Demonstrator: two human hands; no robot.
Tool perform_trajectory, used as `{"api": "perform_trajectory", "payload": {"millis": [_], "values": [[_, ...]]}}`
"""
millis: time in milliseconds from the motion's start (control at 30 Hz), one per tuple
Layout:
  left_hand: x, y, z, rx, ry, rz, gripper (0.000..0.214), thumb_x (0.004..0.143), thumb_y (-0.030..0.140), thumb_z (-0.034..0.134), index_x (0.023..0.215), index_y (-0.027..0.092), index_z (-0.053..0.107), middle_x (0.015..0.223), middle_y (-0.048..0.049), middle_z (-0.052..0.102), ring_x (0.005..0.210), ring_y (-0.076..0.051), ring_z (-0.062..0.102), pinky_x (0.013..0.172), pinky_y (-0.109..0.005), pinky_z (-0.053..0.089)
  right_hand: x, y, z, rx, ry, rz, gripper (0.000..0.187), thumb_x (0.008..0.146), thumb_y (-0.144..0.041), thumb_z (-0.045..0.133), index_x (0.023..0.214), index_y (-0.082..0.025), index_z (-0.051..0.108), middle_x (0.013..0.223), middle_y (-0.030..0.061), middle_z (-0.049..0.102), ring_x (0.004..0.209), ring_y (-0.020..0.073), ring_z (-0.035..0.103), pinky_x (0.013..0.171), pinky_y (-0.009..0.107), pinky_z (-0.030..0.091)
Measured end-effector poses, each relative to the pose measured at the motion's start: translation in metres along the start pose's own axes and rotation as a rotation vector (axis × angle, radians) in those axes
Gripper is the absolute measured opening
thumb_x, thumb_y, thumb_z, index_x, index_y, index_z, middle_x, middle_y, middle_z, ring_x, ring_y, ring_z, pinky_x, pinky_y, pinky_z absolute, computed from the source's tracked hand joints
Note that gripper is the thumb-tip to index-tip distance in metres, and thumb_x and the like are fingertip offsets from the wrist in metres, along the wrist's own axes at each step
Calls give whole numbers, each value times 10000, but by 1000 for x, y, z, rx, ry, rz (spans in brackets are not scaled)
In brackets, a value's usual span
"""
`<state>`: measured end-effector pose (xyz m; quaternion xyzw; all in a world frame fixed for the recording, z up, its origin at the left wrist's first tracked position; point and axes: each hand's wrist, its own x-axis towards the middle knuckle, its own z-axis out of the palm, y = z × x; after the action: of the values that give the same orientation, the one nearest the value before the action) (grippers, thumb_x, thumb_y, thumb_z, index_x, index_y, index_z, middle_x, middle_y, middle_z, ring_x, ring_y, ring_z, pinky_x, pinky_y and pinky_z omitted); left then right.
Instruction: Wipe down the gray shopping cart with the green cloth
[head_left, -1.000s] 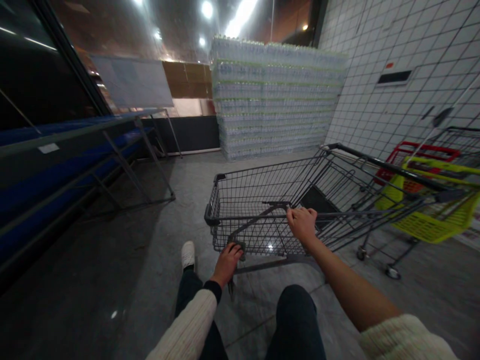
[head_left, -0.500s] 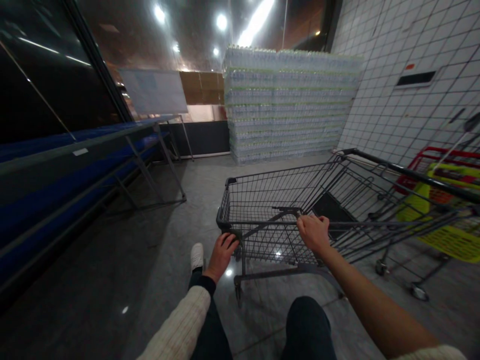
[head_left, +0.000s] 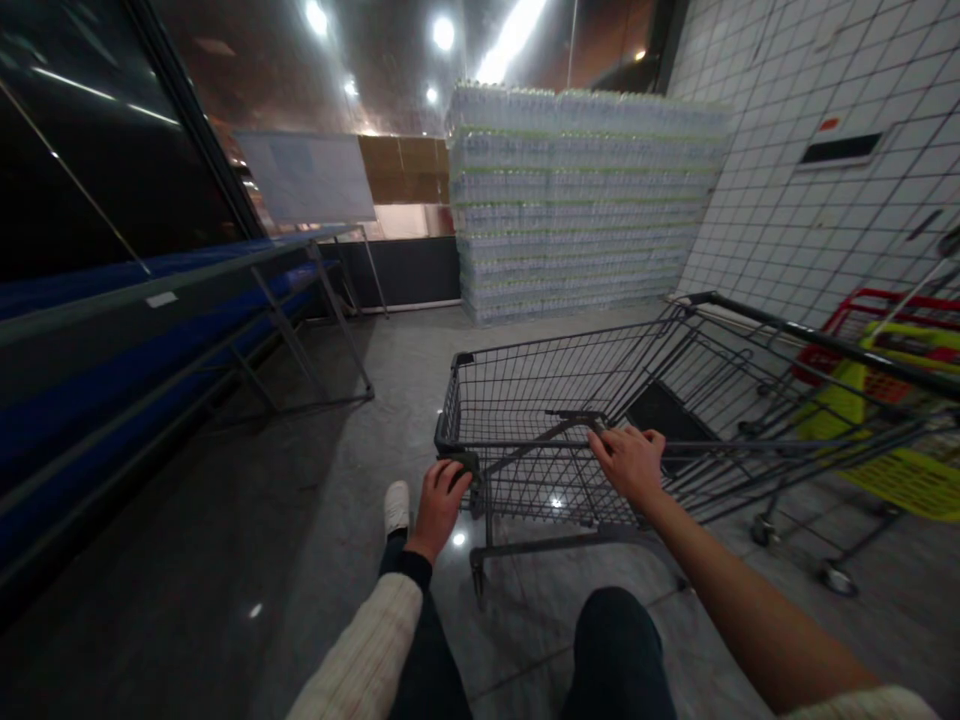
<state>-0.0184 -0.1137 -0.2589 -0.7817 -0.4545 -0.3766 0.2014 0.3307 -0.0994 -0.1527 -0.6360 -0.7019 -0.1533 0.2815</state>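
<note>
A grey wire shopping cart (head_left: 540, 385) stands in front of me, its narrow front end toward the left. At its near front corner, my left hand (head_left: 439, 505) presses a small dark green cloth (head_left: 466, 462) to the frame, fingers curled over it; most of the cloth is hidden. Farther right, my right hand (head_left: 628, 462) rests over the near top rail of the cart, fingers bent around it. Below the basket, a front wheel (head_left: 478, 580) touches the floor.
Blue-covered metal racks (head_left: 225, 290) line the left side. A tall stack of bottled water (head_left: 577, 200) stands at the back. Behind the cart's handle on the right are a yellow shopping basket (head_left: 885, 480) and a red basket (head_left: 825, 335), by a tiled wall (head_left: 795, 230).
My left hand has shifted slightly left and up, showing more of the cloth. My right hand's fingers have loosened a little on the rail. The cart stays in place.
</note>
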Motion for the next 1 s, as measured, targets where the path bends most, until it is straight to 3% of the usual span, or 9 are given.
{"api": "perform_trajectory", "payload": {"millis": [167, 300, 400, 533, 633, 700, 833, 933, 1000], "values": [[-33, -9, 18, -8, -162, -88, 412, 768, -48, 433, 964, 196, 701, 1096, -79, 638, 1140, -234, 504, 961, -424, 503, 2, -2, 1, -14, -1, 13, 496, 952, -475, 401, 607, -193, 618, 693, 18, 680, 775, 166, 519, 844, 392, 178], [-55, -4, 14, -56, -223, -136, 393, 798, -18, 412, 970, 198, 692, 1062, -56, 638, 1090, -199, 542, 929, -384, 526, 2, -1, 2, -20, 11, 11, 497, 952, -478, 402, 608, -192, 618, 699, 19, 681, 778, 166, 521, 839, 390, 182], [-39, 10, 1, -55, -129, -79, 392, 820, -8, 420, 1030, 204, 674, 1096, -61, 624, 1126, -209, 522, 940, -393, 514, 1, 0, 2, -9, 11, 0, 497, 958, -479, 402, 612, -194, 616, 695, 16, 676, 783, 170, 529, 842, 395, 180], [10, 29, -13, -44, 50, 19, 395, 849, 2, 442, 1105, 219, 649, 1160, -81, 596, 1173, -228, 483, 970, -425, 477, -1, 2, 2, 1, 0, -14, 499, 966, -476, 396, 615, -195, 612, 686, 13, 665, 792, 172, 538, 859, 395, 182], [32, 35, -9, -27, 56, 53, 350, 859, 27, 475, 1085, 223, 657, 1222, -90, 576, 1184, -236, 466, 974, -431, 463, -2, 3, 1, -9, 3, -31, 498, 976, -466, 377, 631, -198, 615, 688, 12, 661, 799, 174, 538, 890, 399, 174], [29, 34, 0, 2, 34, 61, 326, 854, 33, 492, 1049, 224, 670, 1232, -89, 582, 1168, -240, 471, 963, -433, 464, -2, 3, 1, -8, -1, -43, 497, 985, -455, 357, 648, -200, 619, 690, 13, 664, 800, 175, 537, 895, 400, 171], [-4, 27, 20, 47, -70, 24, 317, 827, 13, 494, 964, 222, 689, 1188, -73, 623, 1112, -238, 511, 913, -420, 490, 0, 1, 1, -10, -17, -35, 506, 991, -457, 342, 654, -198, 617, 696, 18, 669, 787, 174, 527, 872, 398, 176], [-23, 28, 22, 35, -125, -34, 346, 807, -13, 463, 946, 209, 689, 1107, -65, 660, 1071, -222, 546, 879, -395, 509, 3, -1, 2, -14, -18, -32, 511, 989, -460, 345, 645, -199, 618, 699, 23, 671, 782, 173, 516, 855, 394, 183], [-19, 34, 17, 13, -92, -31, 358, 816, -8, 452, 981, 208, 685, 1087, -64, 667, 1080, -218, 547, 888, -392, 505, 4, -1, 2, -25, -21, -38, 512, 989, -460, 339, 651, -203, 625, 713, 27, 678, 797, 175, 514, 846, 390, 191]]}}
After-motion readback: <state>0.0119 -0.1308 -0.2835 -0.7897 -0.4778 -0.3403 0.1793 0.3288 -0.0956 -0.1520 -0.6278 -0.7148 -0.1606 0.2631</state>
